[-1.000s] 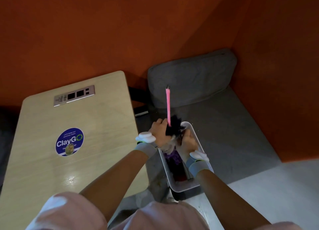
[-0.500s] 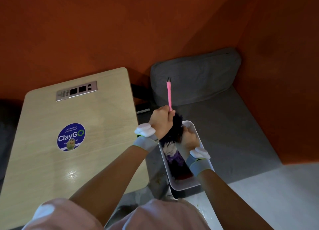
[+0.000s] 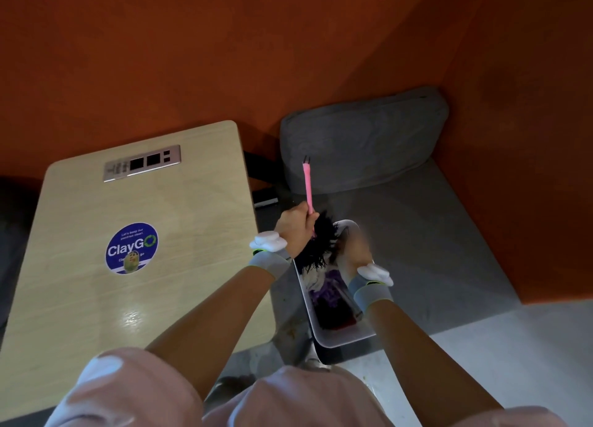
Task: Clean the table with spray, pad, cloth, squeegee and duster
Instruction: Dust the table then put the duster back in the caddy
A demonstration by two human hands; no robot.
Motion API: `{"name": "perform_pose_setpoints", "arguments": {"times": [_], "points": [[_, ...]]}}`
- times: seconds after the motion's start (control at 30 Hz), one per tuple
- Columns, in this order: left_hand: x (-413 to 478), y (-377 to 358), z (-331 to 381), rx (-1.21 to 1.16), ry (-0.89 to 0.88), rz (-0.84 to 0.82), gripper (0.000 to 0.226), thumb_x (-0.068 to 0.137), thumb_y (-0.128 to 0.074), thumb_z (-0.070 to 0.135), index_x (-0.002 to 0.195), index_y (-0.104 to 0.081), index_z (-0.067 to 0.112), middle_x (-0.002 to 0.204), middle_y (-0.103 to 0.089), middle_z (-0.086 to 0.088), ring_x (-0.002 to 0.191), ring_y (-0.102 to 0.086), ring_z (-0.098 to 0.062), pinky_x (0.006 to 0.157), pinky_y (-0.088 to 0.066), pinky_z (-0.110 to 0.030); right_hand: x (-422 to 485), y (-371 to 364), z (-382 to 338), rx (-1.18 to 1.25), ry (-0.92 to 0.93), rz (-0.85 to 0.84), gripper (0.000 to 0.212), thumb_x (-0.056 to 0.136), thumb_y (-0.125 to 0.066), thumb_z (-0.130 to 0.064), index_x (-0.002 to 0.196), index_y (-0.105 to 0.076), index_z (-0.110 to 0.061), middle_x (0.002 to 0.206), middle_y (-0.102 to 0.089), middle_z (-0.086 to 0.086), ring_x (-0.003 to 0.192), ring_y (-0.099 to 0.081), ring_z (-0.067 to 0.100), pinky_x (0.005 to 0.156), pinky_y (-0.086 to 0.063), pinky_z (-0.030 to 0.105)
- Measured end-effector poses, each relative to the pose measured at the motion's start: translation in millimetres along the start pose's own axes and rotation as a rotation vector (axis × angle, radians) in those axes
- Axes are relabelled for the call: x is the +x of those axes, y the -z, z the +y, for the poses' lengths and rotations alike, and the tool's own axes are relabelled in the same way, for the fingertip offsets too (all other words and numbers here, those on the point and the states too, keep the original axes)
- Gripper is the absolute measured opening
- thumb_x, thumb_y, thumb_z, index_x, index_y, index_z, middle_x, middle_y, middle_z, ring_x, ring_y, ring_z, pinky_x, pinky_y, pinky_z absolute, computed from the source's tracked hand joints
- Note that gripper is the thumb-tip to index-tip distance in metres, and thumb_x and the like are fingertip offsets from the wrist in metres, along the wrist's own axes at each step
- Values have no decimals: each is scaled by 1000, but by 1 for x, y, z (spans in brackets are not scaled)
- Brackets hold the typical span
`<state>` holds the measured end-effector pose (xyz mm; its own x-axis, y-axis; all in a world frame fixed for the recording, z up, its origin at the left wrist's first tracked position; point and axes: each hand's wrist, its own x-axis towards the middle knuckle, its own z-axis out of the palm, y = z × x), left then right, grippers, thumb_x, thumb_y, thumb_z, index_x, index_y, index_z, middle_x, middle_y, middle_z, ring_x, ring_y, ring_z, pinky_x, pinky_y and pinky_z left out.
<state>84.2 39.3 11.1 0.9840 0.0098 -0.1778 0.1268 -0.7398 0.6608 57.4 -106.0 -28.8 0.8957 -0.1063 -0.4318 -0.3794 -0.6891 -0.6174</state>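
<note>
Grip belongs to the left hand [image 3: 293,226], its fingers curled tight round the duster [image 3: 316,246] at the base of the pink handle [image 3: 308,186], just where the black strands begin. From that fist the long axis runs nearly upright: the handle rises away above it toward the grey cushion [image 3: 362,138], and the shaggy head hangs below and to the right of it, dipping into the far end of the white tub [image 3: 340,341]. The table [image 3: 80,298] lies to the left of the grip, its edge close beside the wrist, so the holding hand is the nearer one. I judge the next move to be a lift clear of the tub wall and a swing leftward. The right hand [image 3: 354,253] is low in the tub, just right of the strands, but it is blurred — whether it holds anything I cannot tell. Counted: one duster, one tub, one table, two hands. Below the grip the tub holds a purple cloth [image 3: 324,293], a whitish bundle and something dark red.
</note>
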Motion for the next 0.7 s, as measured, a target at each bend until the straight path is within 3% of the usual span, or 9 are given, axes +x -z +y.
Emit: {"name": "perform_pose_setpoints", "arguments": {"times": [0.07,0.2,0.27,0.33,0.43,0.7], "points": [[-3,-2,-3,43,5,26,18,96,-51,24,98,-59,7,87,-66,-14,82,-63,-34,73,-51,-38,-5,-6,-1,65,8,18,34,94,-38,-11,118,-50,-32,106,-64,0,82,-62,18,64,-46,22],[-5,1,-8,76,-49,47,23,92,-51,37,100,-63,19,96,-64,-2,94,-59,-27,80,-49,-37,-11,-16,-6,19,-164,27,37,100,-39,-21,134,-42,-6,127,-57,17,114,-57,35,93,-44,43],[-7,1,-11,76,-63,40,28,88,-52,45,105,-62,24,103,-63,2,100,-57,-25,86,-49,-42,-14,-15,-4,-40,-236,-3,37,103,-31,-18,133,-45,-2,131,-57,15,121,-56,32,98,-43,40],[-10,1,-12,77,-36,18,30,88,-57,44,111,-59,26,109,-62,4,106,-55,-23,90,-47,-43,-16,-15,1,-203,-197,-83,37,104,-32,-19,129,-55,-5,129,-60,11,120,-57,28,98,-43,34],[-15,0,-14,68,-17,10,36,86,-61,42,118,-55,27,114,-61,5,110,-53,-22,93,-46,-43,-16,-18,5,-384,-136,-199,35,101,-37,-27,120,-62,-12,123,-64,8,113,-62,26,92,-46,34],[-32,-2,-21,90,-3,-23,49,86,-62,43,130,-50,26,123,-58,1,116,-50,-24,97,-44,-44,-29,-22,-16,-435,-63,-284,30,91,-46,-35,103,-66,-15,111,-67,10,97,-65,35,86,-54,44]]}}
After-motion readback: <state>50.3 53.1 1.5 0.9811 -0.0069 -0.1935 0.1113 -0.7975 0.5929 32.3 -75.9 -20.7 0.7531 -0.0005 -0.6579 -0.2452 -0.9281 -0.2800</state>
